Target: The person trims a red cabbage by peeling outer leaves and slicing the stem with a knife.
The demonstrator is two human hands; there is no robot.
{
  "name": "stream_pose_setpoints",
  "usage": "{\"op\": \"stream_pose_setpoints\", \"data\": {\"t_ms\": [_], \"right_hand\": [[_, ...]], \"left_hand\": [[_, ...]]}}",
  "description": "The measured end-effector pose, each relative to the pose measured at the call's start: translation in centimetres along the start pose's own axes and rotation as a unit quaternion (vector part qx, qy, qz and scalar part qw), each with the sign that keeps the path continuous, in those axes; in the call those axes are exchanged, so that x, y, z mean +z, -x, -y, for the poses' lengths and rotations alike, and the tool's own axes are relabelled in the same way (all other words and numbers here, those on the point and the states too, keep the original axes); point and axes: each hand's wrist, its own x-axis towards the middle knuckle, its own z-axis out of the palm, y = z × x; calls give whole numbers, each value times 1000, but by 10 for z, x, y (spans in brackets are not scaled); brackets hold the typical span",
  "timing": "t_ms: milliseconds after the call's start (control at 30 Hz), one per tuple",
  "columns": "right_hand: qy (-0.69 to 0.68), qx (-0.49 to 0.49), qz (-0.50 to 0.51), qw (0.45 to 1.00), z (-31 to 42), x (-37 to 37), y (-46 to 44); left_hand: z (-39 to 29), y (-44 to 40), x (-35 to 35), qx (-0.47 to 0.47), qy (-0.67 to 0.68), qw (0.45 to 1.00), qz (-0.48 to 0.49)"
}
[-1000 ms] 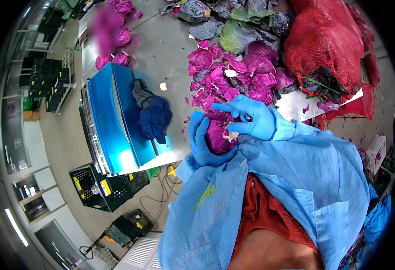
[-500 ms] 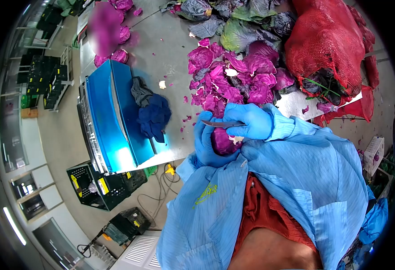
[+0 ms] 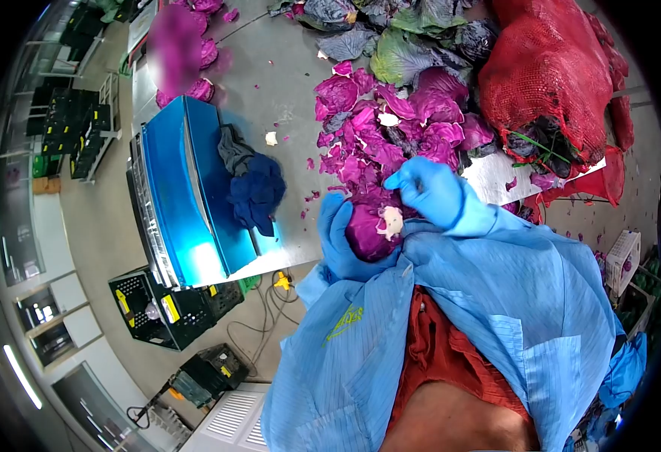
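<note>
Presently held: one red cabbage head, pale cut stem turned rightward, supported over the bench's near edge.
Left hand: blue-gloved, cupped around the cabbage's left side and underside.
Right hand: blue-gloved, positioned just beside the cabbage, fingers folded in; whether anything is pinched cannot be told.
Purple leaves: heaped beyond the hands, toward the bench's middle.
Red mesh sack: set at the bench's right edge.
Blue case: placed at the near left corner, dark-blue cloth laid alongside.
</note>
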Motion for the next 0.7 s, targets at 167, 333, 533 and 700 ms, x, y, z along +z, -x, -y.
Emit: {"op": "stream_pose_setpoints", "data": {"t_ms": [167, 333, 533, 700], "right_hand": [[-66, 11, 16, 998, 5, -5, -2], [38, 0, 95, 995, 23, 15, 2], [69, -49, 48, 995, 26, 18, 7], [156, -123, -78, 977, 21, 32, 13]], "left_hand": [[8, 0, -6, 27, -7, 999, 25], [5, -4, -6, 51, -25, 998, 17], [11, -2, -4, 76, -15, 997, 8], [1, -3, -4, 37, -42, 998, 24]]}}
